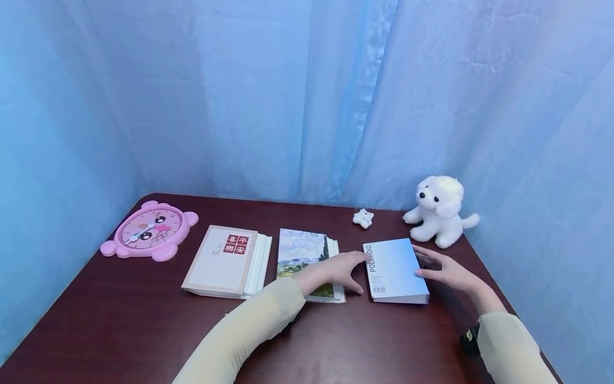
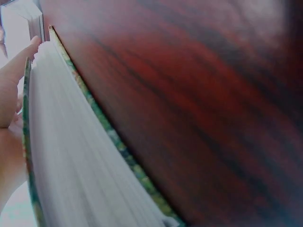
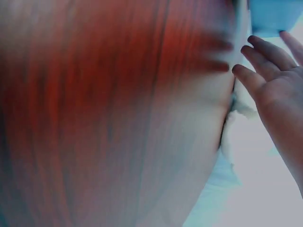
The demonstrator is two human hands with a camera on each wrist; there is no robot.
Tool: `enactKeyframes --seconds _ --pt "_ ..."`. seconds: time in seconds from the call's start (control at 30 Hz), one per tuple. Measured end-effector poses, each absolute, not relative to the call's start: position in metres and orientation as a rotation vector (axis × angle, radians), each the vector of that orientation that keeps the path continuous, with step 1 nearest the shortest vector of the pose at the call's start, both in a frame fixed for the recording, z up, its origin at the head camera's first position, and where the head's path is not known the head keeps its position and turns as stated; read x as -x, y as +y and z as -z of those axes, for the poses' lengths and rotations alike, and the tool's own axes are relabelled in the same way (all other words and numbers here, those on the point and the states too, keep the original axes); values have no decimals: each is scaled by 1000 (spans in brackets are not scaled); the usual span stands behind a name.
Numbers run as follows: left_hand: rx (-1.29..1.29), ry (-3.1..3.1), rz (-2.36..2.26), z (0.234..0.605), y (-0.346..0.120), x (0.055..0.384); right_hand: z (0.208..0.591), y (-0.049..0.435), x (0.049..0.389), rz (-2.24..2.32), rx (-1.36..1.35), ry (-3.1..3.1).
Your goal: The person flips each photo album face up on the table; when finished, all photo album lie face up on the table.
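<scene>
A blue-and-white book (image 1: 395, 272) with POLAROID printed on its cover lies on the right half of the table. My left hand (image 1: 342, 268) reaches over a painted-cover book (image 1: 299, 250), its fingertips at the blue book's left edge and its thumb spread apart. On the other side, my right hand (image 1: 448, 273) has its fingers and thumb at the blue book's right edge. In the right wrist view the right hand (image 3: 279, 87) has its fingers extended near the blue book (image 3: 277, 16). The painted book's page edges (image 2: 71, 132) fill much of the left wrist view.
A cream book (image 1: 216, 261) with red square characters lies left of the painted one. Farther left is a pink toy clock (image 1: 153, 232). A small white star (image 1: 363, 218) and a white plush dog (image 1: 438, 210) sit at the back right. Blue curtains (image 1: 259, 106) surround the dark table (image 1: 336, 341).
</scene>
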State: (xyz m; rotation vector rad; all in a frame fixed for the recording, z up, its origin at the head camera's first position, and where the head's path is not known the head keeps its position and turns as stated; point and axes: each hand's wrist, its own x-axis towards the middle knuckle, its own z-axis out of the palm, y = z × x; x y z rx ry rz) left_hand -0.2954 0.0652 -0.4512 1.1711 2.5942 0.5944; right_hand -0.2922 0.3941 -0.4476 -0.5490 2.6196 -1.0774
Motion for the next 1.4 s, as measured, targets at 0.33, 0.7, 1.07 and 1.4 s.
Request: enactKeyframes --seconds 0.33,0.7,1.07,1.4 --pt "-1122 2508 -751 452 58 297 427 384 286 1152 596 2601" --pt "-1086 2434 -940 451 52 296 409 364 287 1244 697 2545" --pt "-930 2200 -1407 433 50 293 405 340 296 1390 856 2384" --pt "-872 2170 -1530 420 47 292 411 322 300 1428 713 2359"
